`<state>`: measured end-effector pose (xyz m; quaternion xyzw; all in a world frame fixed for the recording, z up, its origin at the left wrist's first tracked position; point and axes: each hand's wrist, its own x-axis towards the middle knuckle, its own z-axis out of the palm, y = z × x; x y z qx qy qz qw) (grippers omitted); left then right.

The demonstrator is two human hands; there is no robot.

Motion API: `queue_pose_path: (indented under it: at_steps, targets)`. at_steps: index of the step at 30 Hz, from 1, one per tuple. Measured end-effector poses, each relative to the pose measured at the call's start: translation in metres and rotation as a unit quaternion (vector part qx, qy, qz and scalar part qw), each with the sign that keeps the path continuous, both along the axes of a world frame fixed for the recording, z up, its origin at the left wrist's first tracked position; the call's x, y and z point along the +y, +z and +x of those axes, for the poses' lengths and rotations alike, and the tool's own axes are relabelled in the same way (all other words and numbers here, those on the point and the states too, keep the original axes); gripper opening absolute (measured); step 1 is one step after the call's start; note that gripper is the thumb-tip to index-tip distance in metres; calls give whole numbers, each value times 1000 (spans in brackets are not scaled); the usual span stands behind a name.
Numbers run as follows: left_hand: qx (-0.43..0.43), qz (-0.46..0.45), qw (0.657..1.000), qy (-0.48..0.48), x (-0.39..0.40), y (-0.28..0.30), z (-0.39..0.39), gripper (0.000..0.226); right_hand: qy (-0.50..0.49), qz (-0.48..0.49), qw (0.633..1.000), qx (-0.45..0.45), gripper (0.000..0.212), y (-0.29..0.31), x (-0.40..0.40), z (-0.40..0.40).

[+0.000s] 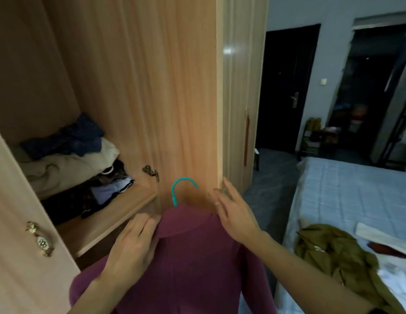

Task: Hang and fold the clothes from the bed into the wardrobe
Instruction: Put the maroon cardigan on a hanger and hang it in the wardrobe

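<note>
Left hand (131,243) grips the collar of the maroon knit garment (186,257) on its teal plastic hanger (178,189) before the wooden wardrobe (152,87) — right hand (233,209) relaxed, apparently touching the door edge — level the shoulders before hooking.

1. Setting: bedroom in a home.
2. Evidence: bed (347,196) with pale blue checked cover at right, an olive garment (333,257) lying on it.
3. Evidence: wooden wardrobe (152,87), door open, shelf stacked with folded clothes (68,159); ornate brass door handle (40,239).
4. Evidence: grey walls, dark doorway (288,87) with lever handle, wall switch (323,81).
</note>
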<state>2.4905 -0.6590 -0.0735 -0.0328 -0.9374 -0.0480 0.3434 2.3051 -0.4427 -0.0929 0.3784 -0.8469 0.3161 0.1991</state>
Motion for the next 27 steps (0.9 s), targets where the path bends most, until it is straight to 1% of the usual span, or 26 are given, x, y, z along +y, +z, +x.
queue_pose_path:
  at_steps: [3,6,9,14,19,23,27]
  targets:
    - [0,-10,1000,-8,18,0,-24,29,1,22,1000,-8,60,11,14,-19]
    - [3,-17,999,-28,33,0,-42,27,20,45,997,-50,69,24,24,-39]
    - [9,-18,999,-33,41,1,-54,26,7,64,996,-61,71,34,31,-61]
    - [16,-30,999,-19,44,3,-65,24,18,103,994,-41,74,37,30,-88]
    - [8,-29,1000,-3,45,0,-69,23,31,82,996,-28,77,24,22,-90]
    - [12,-40,999,5,47,-3,-70,22,25,72,996,-51,78,31,20,-101]
    - [-4,-37,999,27,45,-3,-67,25,37,71,996,-43,78,30,24,-107]
